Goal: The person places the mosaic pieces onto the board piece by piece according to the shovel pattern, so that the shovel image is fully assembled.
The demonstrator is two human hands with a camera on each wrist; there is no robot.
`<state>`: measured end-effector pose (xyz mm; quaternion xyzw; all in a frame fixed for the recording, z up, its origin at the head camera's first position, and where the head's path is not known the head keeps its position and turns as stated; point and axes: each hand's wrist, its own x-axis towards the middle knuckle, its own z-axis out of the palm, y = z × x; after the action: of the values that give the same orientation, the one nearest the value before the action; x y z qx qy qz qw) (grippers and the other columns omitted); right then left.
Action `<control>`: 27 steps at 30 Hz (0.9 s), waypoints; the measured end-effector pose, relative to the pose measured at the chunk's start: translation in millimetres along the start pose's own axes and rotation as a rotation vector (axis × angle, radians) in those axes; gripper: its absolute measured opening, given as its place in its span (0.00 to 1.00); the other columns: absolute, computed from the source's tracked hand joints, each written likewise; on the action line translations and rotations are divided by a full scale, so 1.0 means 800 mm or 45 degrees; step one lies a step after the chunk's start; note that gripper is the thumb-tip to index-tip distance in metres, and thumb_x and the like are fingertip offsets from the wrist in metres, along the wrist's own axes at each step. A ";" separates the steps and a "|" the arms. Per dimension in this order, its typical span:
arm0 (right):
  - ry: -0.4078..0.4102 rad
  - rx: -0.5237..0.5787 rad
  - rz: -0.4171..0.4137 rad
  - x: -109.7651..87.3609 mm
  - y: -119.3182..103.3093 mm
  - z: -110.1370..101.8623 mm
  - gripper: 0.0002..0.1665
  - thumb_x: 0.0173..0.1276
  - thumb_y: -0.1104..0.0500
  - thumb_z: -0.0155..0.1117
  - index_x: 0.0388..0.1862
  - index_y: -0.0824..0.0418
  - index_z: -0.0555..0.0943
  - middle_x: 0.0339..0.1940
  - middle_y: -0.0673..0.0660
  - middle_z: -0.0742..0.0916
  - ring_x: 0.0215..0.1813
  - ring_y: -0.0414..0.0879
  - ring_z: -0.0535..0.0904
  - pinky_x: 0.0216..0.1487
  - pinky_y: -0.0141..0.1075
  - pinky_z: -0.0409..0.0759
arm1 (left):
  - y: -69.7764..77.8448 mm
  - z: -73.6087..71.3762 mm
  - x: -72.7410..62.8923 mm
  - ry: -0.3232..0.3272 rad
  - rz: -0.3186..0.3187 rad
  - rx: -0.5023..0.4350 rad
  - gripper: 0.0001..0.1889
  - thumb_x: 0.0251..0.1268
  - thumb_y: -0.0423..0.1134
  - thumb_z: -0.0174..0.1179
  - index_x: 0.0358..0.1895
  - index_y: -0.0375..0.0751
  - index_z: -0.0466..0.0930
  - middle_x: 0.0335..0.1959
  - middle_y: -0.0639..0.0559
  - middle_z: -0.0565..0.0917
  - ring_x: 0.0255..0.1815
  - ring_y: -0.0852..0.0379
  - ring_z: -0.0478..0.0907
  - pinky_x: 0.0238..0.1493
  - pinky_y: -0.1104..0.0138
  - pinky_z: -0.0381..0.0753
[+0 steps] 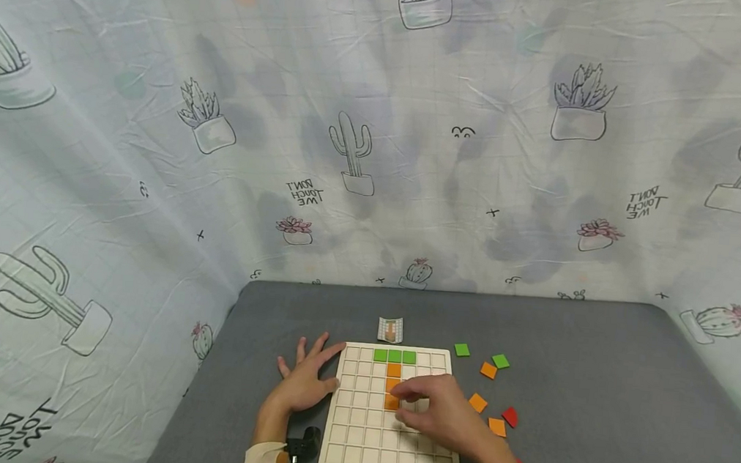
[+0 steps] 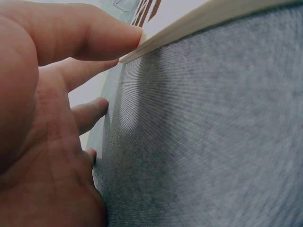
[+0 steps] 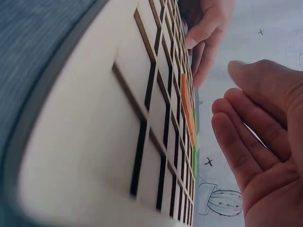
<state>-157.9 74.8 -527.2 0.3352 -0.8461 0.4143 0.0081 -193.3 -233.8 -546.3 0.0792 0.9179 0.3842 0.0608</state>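
A pale wooden grid board [image 1: 352, 436] lies on the grey table. Three green square tiles [image 1: 395, 356] sit side by side in its far row, and a column of orange tiles [image 1: 394, 370] runs toward me from the middle one. My left hand [image 1: 304, 384] rests at the board's left side, fingers spread; in the left wrist view its thumb [image 2: 113, 40] touches the board's edge. Over the board, my right hand [image 1: 443, 414] hovers by the nearest orange tile, thumb and fingers apart. The right wrist view shows nothing between those fingers [image 3: 236, 146].
Right of the board lie loose green tiles [image 1: 461, 350], orange tiles [image 1: 477, 403] and a red piece [image 1: 510, 416] with a curved edge. A small pattern card [image 1: 390, 329] lies beyond the board's far edge. A cactus-print cloth [image 1: 369, 246] hangs behind the table.
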 end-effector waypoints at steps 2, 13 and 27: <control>-0.013 0.060 0.007 -0.005 0.001 -0.006 0.12 0.70 0.61 0.80 0.52 0.57 0.93 0.48 0.51 0.95 0.47 0.44 0.92 0.52 0.39 0.93 | 0.000 0.001 0.000 0.004 -0.001 0.000 0.38 0.65 0.33 0.68 0.81 0.49 0.75 0.90 0.35 0.56 0.90 0.21 0.30 0.72 0.18 0.12; 0.006 0.176 0.008 -0.042 0.017 -0.037 0.16 0.70 0.59 0.80 0.55 0.60 0.92 0.50 0.56 0.95 0.49 0.50 0.94 0.53 0.40 0.93 | 0.001 0.002 -0.001 0.012 -0.008 0.019 0.38 0.64 0.33 0.67 0.81 0.49 0.75 0.90 0.35 0.56 0.90 0.21 0.31 0.72 0.18 0.13; 0.094 0.111 0.090 -0.091 0.039 -0.091 0.21 0.69 0.54 0.82 0.58 0.59 0.92 0.52 0.55 0.95 0.53 0.48 0.94 0.52 0.41 0.93 | 0.002 -0.001 -0.001 0.000 0.000 0.009 0.38 0.66 0.34 0.67 0.81 0.49 0.75 0.90 0.35 0.55 0.90 0.21 0.30 0.72 0.18 0.12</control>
<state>-138.7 180.7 -522.5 0.2896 -0.8376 0.4630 0.0102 -192.9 -233.4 -544.9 0.0794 0.9192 0.3808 0.0607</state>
